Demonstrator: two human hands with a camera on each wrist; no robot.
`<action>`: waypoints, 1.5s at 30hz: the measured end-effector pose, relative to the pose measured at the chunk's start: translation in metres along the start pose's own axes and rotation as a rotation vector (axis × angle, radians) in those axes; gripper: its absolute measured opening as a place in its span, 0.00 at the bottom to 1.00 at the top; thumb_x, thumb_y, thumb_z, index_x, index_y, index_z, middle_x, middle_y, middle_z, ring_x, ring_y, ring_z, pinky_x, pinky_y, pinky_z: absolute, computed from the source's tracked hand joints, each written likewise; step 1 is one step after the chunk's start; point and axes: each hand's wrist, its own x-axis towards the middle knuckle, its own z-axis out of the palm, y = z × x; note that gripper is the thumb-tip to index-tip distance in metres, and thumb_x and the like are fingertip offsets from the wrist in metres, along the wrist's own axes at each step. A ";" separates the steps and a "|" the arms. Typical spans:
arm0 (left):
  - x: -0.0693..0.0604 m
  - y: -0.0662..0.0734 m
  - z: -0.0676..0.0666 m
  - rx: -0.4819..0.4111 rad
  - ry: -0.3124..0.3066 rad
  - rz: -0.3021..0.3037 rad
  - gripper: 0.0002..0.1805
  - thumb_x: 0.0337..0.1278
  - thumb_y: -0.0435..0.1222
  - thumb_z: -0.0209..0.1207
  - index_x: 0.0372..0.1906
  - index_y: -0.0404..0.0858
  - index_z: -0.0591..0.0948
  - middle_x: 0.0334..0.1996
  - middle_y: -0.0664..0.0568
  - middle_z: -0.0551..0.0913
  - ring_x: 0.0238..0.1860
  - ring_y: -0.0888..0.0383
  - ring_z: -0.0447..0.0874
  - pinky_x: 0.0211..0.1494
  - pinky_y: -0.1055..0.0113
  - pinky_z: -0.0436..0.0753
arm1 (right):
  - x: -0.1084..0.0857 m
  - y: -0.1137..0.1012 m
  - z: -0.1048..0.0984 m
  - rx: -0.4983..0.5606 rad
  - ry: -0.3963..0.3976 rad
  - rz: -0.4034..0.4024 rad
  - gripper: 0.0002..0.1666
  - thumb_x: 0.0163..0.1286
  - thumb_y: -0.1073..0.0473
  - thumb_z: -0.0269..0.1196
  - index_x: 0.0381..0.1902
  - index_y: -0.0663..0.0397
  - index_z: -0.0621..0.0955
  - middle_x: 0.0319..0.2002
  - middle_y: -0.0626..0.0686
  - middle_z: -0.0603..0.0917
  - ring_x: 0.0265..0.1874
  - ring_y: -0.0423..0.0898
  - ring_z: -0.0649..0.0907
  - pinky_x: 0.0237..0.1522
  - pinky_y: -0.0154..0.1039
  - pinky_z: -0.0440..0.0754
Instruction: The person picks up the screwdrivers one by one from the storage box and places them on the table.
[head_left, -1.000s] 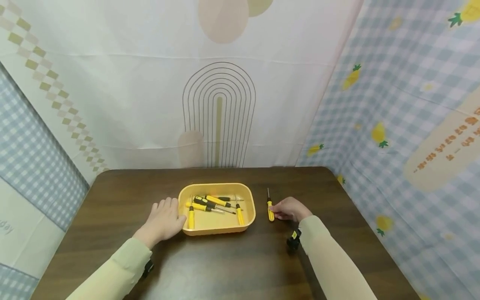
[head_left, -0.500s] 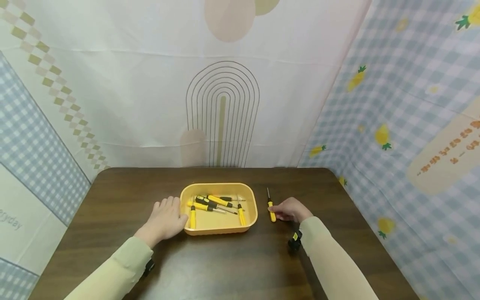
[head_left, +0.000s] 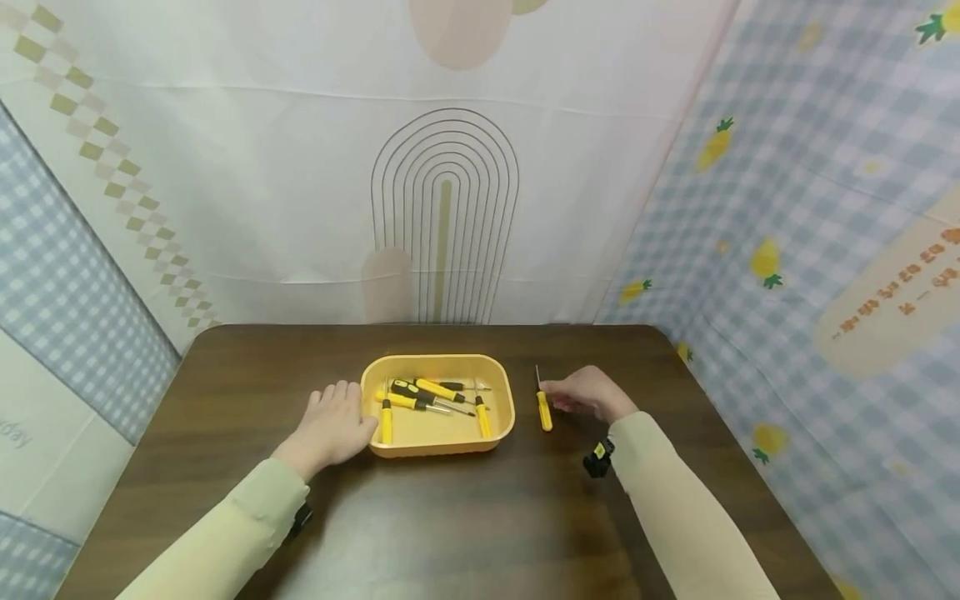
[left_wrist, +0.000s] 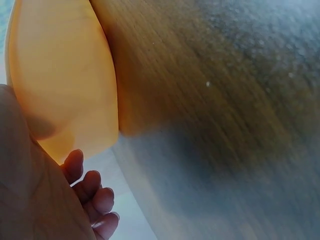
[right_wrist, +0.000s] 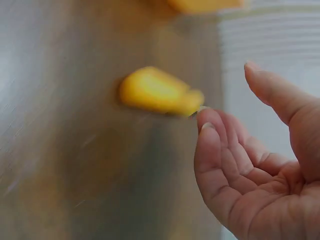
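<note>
My left hand (head_left: 327,427) holds the left end of a yellow plastic tray (head_left: 442,448). Its thumb lies over the rim and the fingers lie outside the end wall; the left wrist view shows the fingertips beside the tray wall (left_wrist: 70,85). A small yellow-handled screwdriver (head_left: 544,412) lies on the table to the tray's right, its tip pointing away. My right hand (head_left: 588,392) is beside its upper part. In the right wrist view the thumb stands apart from the fingers (right_wrist: 207,150), whose tips are near the dark neck of the blurred screwdriver (right_wrist: 155,92).
Inside the tray lie several yellow-and-black screwdrivers, among them one upright-lying screwdriver (head_left: 387,422) at the left and another screwdriver (head_left: 483,417) at the right. The dark wooden table (head_left: 450,533) ends at a patterned cloth backdrop (head_left: 300,208).
My right hand has let go of the screwdriver's handle and moved away from me towards its shank. The screwdriver stays on the table. My left hand keeps its place at the tray.
</note>
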 end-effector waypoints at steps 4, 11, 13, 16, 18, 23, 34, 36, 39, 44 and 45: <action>-0.003 -0.002 -0.002 0.002 -0.006 -0.009 0.20 0.58 0.47 0.52 0.40 0.32 0.69 0.32 0.47 0.65 0.36 0.48 0.64 0.39 0.54 0.60 | -0.015 -0.034 0.013 -0.025 -0.061 -0.123 0.25 0.55 0.46 0.73 0.37 0.64 0.86 0.40 0.59 0.86 0.41 0.53 0.85 0.46 0.48 0.80; -0.001 0.000 -0.003 -0.010 -0.008 0.002 0.19 0.58 0.46 0.52 0.40 0.33 0.69 0.32 0.47 0.65 0.36 0.48 0.63 0.39 0.54 0.60 | -0.031 -0.073 0.054 -0.112 -0.149 -0.240 0.14 0.58 0.51 0.72 0.35 0.56 0.88 0.38 0.56 0.86 0.39 0.52 0.85 0.46 0.50 0.80; -0.001 0.000 -0.003 -0.006 -0.012 0.003 0.19 0.58 0.46 0.52 0.40 0.33 0.69 0.32 0.47 0.65 0.36 0.48 0.63 0.39 0.54 0.60 | -0.033 -0.078 0.064 -0.167 -0.143 -0.242 0.14 0.57 0.50 0.72 0.28 0.56 0.87 0.30 0.54 0.85 0.33 0.48 0.84 0.42 0.48 0.80; 0.000 0.001 -0.003 -0.001 -0.018 -0.004 0.19 0.57 0.46 0.52 0.40 0.33 0.68 0.32 0.47 0.65 0.36 0.48 0.63 0.39 0.54 0.60 | -0.033 -0.083 0.077 -0.249 -0.137 -0.241 0.21 0.55 0.49 0.73 0.14 0.56 0.78 0.16 0.49 0.74 0.19 0.43 0.75 0.28 0.42 0.76; 0.000 0.001 -0.003 -0.001 -0.018 -0.006 0.19 0.57 0.46 0.52 0.40 0.33 0.68 0.32 0.47 0.64 0.36 0.48 0.63 0.39 0.54 0.60 | -0.032 -0.085 0.086 -0.292 -0.135 -0.233 0.27 0.54 0.49 0.74 0.09 0.53 0.70 0.11 0.48 0.65 0.13 0.42 0.67 0.20 0.39 0.69; -0.001 0.001 -0.001 -0.003 -0.022 -0.006 0.20 0.58 0.46 0.52 0.41 0.32 0.69 0.32 0.47 0.65 0.36 0.48 0.63 0.39 0.54 0.60 | -0.028 -0.083 0.103 -0.381 -0.128 -0.226 0.30 0.53 0.48 0.74 0.10 0.48 0.65 0.11 0.45 0.57 0.11 0.41 0.58 0.16 0.38 0.60; 0.005 -0.001 -0.007 0.016 -0.011 -0.006 0.20 0.57 0.46 0.51 0.41 0.31 0.68 0.32 0.46 0.65 0.36 0.47 0.63 0.39 0.54 0.60 | -0.019 -0.086 0.123 -0.495 -0.113 -0.210 0.29 0.57 0.52 0.72 0.12 0.49 0.64 0.12 0.46 0.58 0.13 0.42 0.59 0.21 0.38 0.62; 0.005 -0.002 -0.007 0.018 -0.016 -0.010 0.21 0.57 0.46 0.52 0.42 0.31 0.68 0.33 0.46 0.65 0.37 0.47 0.64 0.40 0.54 0.60 | -0.015 -0.084 0.126 -0.525 -0.123 -0.220 0.30 0.58 0.55 0.71 0.09 0.49 0.63 0.10 0.45 0.58 0.11 0.41 0.59 0.18 0.37 0.61; 0.005 -0.002 -0.004 0.021 -0.028 -0.012 0.22 0.57 0.47 0.52 0.43 0.31 0.69 0.33 0.47 0.65 0.37 0.48 0.64 0.40 0.55 0.61 | -0.012 -0.080 0.131 -0.567 -0.117 -0.223 0.31 0.60 0.60 0.68 0.06 0.48 0.63 0.07 0.45 0.58 0.08 0.40 0.60 0.14 0.35 0.61; 0.003 -0.002 0.001 0.021 -0.032 -0.013 0.22 0.57 0.47 0.51 0.43 0.31 0.68 0.33 0.47 0.65 0.37 0.48 0.64 0.40 0.55 0.60 | -0.007 -0.073 0.136 -0.627 -0.083 -0.221 0.31 0.63 0.63 0.63 0.06 0.48 0.61 0.07 0.44 0.55 0.07 0.39 0.58 0.13 0.33 0.58; 0.002 -0.002 0.002 0.020 -0.032 -0.015 0.22 0.57 0.47 0.51 0.43 0.31 0.68 0.33 0.47 0.65 0.36 0.48 0.64 0.40 0.55 0.60 | -0.007 -0.072 0.137 -0.631 -0.079 -0.220 0.30 0.64 0.63 0.63 0.07 0.48 0.61 0.07 0.44 0.55 0.07 0.39 0.57 0.13 0.33 0.58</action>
